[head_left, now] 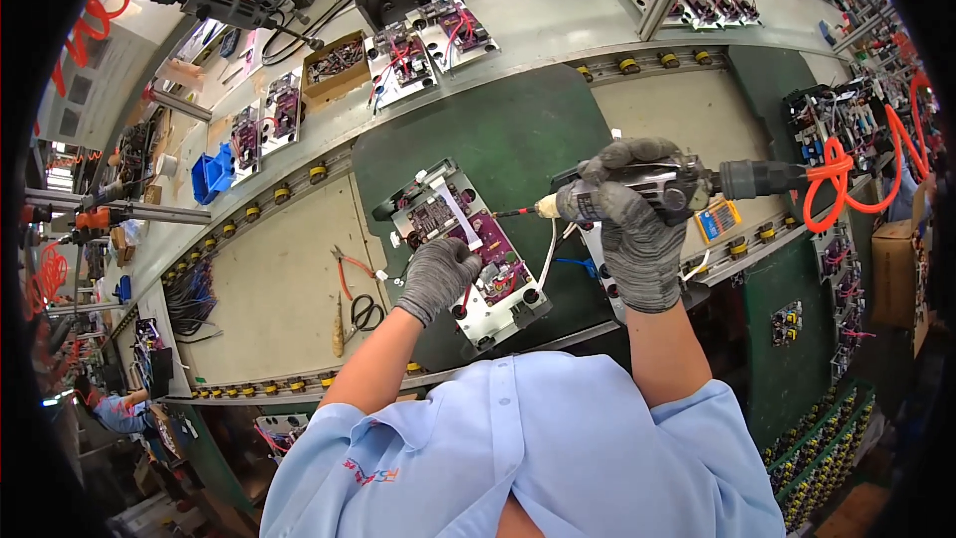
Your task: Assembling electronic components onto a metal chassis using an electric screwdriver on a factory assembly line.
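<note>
In a grey knit glove, my right hand [642,229] is wrapped round a pneumatic screwdriver [682,184] held nearly level. Its bit points left, with the tip by the right edge of a metal-plated circuit board assembly [513,279]; I cannot tell whether it touches. My left hand [438,277], also gloved, rests at the assembly's left side with fingers curled together. They lie near the lower end of a white ribbon cable [458,209]; what they pinch, if anything, is hidden. The assembly lies tilted on a green work board [498,120].
A coiled orange hose [832,179] trails right from the screwdriver. Pliers [344,269], scissors [366,313] and a wooden-handled tool [339,329] lie left. Another assembly sits partly under my right hand. A shelf beyond holds more boards, a blue bin [212,174] and a screw box [336,67].
</note>
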{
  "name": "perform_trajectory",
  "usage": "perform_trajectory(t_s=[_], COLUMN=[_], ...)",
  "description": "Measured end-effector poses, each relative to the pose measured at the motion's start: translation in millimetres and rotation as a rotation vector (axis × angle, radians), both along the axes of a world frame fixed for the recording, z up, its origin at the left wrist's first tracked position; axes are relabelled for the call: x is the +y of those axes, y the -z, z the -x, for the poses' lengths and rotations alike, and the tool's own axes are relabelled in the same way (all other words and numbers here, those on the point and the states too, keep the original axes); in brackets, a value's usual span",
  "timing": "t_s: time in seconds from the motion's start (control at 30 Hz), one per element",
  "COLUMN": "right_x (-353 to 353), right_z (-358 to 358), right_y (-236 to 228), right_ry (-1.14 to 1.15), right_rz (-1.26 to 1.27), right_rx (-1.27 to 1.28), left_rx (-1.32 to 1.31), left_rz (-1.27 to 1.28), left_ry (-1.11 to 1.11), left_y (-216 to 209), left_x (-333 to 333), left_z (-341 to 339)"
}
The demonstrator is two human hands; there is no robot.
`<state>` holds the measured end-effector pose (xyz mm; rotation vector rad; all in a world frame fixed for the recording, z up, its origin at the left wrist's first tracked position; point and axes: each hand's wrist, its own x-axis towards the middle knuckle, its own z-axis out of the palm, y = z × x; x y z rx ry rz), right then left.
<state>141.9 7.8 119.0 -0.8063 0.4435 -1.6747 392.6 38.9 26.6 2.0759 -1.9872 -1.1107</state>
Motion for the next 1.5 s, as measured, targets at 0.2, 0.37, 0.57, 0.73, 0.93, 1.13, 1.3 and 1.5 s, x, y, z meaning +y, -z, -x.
perform_trajectory(t_s=[0.2,0.37,0.57,0.73,0.93,1.13,1.3,1.5], right_x=[-10,-12,-12,-7,-20,-24,-20,-5], right_z=[-29,-41,-52,-67,-92,-100,-106,-110], right_y=[18,37,43,37,24,22,34,34], right_ry=[-0.05,-0.066,-0.078,-0.084,-0.209,-0.362,-0.36,-0.267], right_rz=[-0.104,-0.133,-0.136,-0.069,0.065,0.046,0.058,0.023], right_rx=[0.068,0.083,0.239,0.411,0.655,0.589,0.507,0.548], left_rx=[-0.048,-0.025,0.013,-0.039,-0.149,-0.139,-0.136,0.08], left_rz=[0.001,-0.015,0.049,-0.003,0.154,0.011,0.158,0.171], left_ry=[0.009,-0.003,-0.013,0.005,0.105,0.048,0.066,-0.072], left_y=[-2,-6,-1,-5,16,-6,23,11], left_x=[-1,-2,1,-4,-5,-7,-3,17], left_z=[2,5,3,4,1,11,5,-17])
